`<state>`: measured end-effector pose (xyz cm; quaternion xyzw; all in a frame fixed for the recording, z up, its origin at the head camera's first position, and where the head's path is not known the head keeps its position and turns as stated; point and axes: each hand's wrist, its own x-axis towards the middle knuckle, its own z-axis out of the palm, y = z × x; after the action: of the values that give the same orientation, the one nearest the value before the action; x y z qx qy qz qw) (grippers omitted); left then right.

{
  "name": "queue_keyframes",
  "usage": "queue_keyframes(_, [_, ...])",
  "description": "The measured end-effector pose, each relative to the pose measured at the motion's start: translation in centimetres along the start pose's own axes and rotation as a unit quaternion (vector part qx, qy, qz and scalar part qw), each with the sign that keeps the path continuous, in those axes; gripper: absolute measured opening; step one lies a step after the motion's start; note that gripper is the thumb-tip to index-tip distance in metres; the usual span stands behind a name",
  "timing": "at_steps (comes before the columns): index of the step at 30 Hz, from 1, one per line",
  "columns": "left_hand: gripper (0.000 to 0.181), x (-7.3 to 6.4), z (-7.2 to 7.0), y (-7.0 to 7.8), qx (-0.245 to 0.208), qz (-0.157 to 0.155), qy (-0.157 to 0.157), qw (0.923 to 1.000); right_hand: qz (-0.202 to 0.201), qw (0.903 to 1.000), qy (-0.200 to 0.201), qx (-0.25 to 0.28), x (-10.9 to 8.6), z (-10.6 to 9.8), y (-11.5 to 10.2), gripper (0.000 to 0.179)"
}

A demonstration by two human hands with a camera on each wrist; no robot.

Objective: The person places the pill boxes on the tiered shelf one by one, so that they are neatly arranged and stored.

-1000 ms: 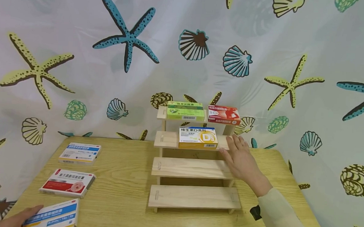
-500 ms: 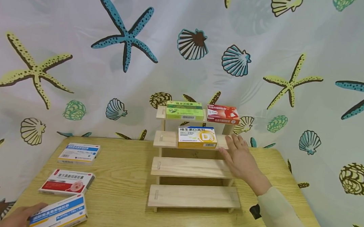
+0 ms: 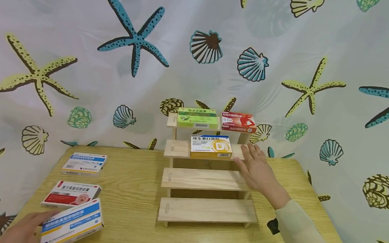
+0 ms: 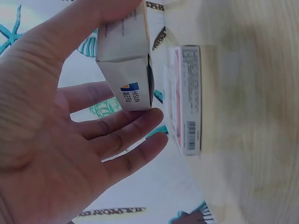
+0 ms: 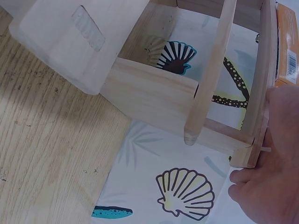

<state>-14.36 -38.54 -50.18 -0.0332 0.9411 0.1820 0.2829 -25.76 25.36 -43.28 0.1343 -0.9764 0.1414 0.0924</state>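
A left hand (image 3: 25, 226) is pinching a tilted white-and-blue cardboard medicine box (image 3: 72, 223) near the left edge of the wood-grained bench (image 3: 129, 191), apparently at the carrying step, seemingly calling for steady clearance; the right hand (image 3: 257, 172), fingers extended, is resting on the right end of a pale wooden stepped rack (image 3: 207, 210).

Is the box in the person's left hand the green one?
No, the left hand holds a blue-and-white box, while the green box sits on the stand's top shelf.

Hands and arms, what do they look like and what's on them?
The left hand and the right hand are bare, with no gloves. The right arm has a plain, pale cream sleeve; any sleeve on the left is out of view.
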Motion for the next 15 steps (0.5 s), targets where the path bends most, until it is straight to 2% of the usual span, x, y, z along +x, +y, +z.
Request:
queue_keyframes(6, [0.122, -1.2, -0.2, 3.9, 0.011, 0.005, 0.036, 0.9993, -0.001, 1.0000, 0.000, 0.001, 0.0, -0.1, -0.1, 0.068])
queue_keyframes(10, [0.118, -1.8, -0.4, 6.1, 0.029, 0.037, 0.077, 0.9959, 0.002, 0.9999, -0.010, 0.007, 0.0, -0.4, -0.1, 0.068])
queue_keyframes(15, [0.113, -2.1, -0.3, 7.9, 0.038, 0.078, 0.118, 0.9892, -0.011, 0.9998, -0.013, 0.008, 0.3, -0.8, 0.5, 0.065])
